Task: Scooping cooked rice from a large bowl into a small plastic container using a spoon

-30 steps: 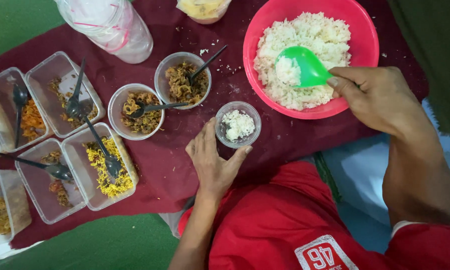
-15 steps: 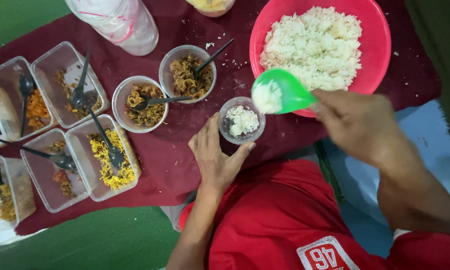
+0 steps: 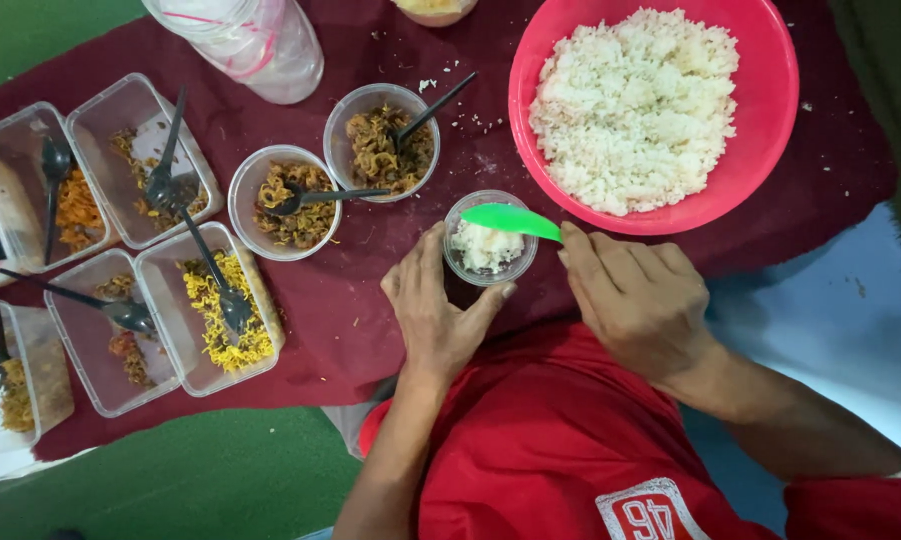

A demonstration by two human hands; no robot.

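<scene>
A small clear plastic cup (image 3: 490, 240) with some white rice in it stands on the dark red cloth (image 3: 361, 320). My left hand (image 3: 438, 310) cups its near left side, thumb and fingers touching the wall. My right hand (image 3: 639, 295) holds a green plastic spoon (image 3: 511, 220), turned over the cup's rim. Behind them sits a big pink bowl (image 3: 771, 130) heaped with white rice (image 3: 636, 105).
Two round clear cups (image 3: 283, 200) (image 3: 383, 142) of brown fried food with black spoons stand left of the rice cup. Several rectangular clear tubs (image 3: 206, 305) with yellow, orange and brown toppings line the left edge. A clear bottle (image 3: 246, 40) lies at the back.
My right hand brought the green spoon with rice from the pink bowl down to the small cup and turned it over there. My left hand closed in around the cup.
</scene>
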